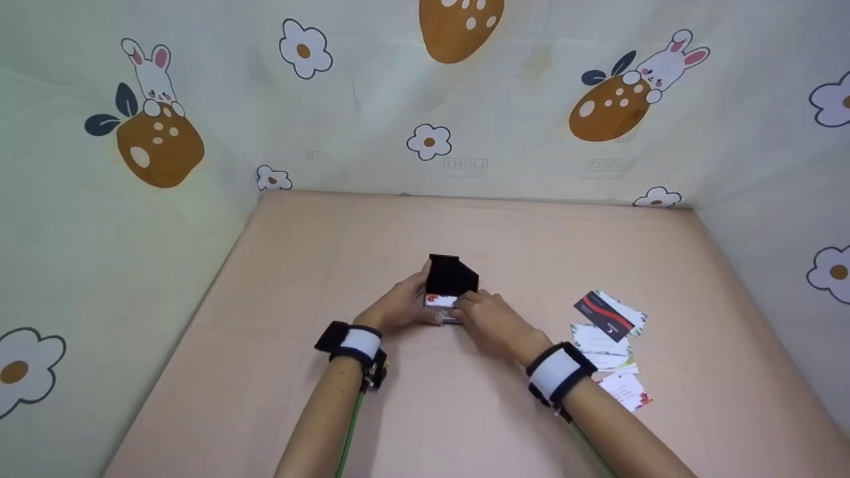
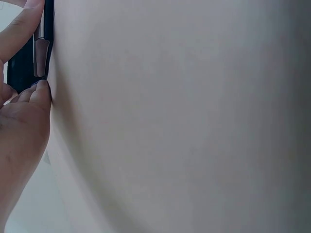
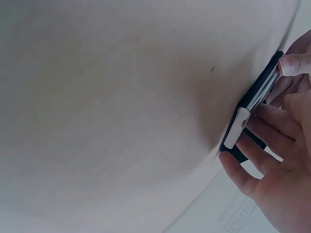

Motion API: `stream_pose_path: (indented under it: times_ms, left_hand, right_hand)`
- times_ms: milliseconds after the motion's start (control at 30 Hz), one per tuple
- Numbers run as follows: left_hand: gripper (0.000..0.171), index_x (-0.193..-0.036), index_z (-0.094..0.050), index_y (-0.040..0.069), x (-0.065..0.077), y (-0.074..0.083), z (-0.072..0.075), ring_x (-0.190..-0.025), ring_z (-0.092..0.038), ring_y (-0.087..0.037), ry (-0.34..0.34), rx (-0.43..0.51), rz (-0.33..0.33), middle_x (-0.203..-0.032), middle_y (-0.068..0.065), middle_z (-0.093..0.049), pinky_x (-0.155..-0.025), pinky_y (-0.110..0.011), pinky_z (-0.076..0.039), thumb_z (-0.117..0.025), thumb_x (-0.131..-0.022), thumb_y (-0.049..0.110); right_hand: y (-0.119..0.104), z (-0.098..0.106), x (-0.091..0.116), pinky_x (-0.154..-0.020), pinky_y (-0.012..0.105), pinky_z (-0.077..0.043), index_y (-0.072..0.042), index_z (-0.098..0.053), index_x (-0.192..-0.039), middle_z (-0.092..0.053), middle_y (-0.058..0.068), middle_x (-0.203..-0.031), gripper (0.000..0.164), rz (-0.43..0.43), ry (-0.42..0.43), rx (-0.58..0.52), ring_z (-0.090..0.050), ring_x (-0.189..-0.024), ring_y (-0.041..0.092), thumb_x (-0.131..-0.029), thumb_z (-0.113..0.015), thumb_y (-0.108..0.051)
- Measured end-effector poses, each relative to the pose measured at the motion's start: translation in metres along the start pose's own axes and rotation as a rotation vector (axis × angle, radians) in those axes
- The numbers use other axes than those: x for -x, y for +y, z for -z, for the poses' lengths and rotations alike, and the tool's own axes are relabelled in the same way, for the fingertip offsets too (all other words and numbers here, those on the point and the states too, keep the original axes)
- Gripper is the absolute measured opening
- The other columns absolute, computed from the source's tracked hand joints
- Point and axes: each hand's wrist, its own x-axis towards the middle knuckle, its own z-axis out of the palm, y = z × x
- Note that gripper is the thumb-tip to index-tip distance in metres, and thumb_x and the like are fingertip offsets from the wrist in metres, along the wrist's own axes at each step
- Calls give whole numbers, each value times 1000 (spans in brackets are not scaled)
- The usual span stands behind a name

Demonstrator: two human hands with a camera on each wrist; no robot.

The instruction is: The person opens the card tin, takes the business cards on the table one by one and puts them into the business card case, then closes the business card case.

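Observation:
A black card case (image 1: 451,273) stands with its flap up on the table, at the middle of the head view. Inside its lower part lies a white business card (image 1: 440,301) with red marks. My left hand (image 1: 396,307) grips the case along its left side, thumb at the front edge. On the other side my right hand (image 1: 495,324) holds the case's right edge, its fingertips over the card. In the right wrist view the right hand's curved fingers (image 3: 262,154) lie along the case (image 3: 238,127), which has a silvery end. The left wrist view catches the case (image 2: 41,58) at its upper left.
To the right on the pink table (image 1: 299,265) lie several loose cards: a dark card with a red stripe (image 1: 603,316), white cards (image 1: 601,342) below it, and a white card with red leaves (image 1: 626,390). Patterned walls (image 1: 372,93) enclose the table.

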Motion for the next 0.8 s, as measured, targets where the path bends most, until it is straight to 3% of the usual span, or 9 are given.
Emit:
stream_pose_path:
  times_ms: [167,433,800]
  left_hand:
    - [117,-162,-2,19,1,1,-1,-157,-12,-21,-4,-17,28,-169,-6,-16,-129,-40,-12,-85,-79,12]
    - [116,-162,-2,19,1,8,2,-157,-12,-22,18,-48,49,-169,-6,-14,-129,-39,-12,-84,-80,13]
    - [116,-162,-3,20,2,5,1,-157,-12,-21,10,-31,60,-169,-4,-14,-129,-39,-12,-84,-79,13]
  right_hand:
    - [2,1,2,-90,47,-56,-2,-69,-117,-69,11,-111,28,-2,-9,-61,-64,-104,29,-103,-55,-22]
    - [15,13,6,-110,51,-45,-2,-60,-135,-57,18,-138,45,-79,49,-56,-53,-129,35,-100,-61,-31]
    - [51,30,36,-106,58,-42,-1,-59,-134,-57,20,-137,57,-199,106,41,-51,-130,38,-90,-74,-34]
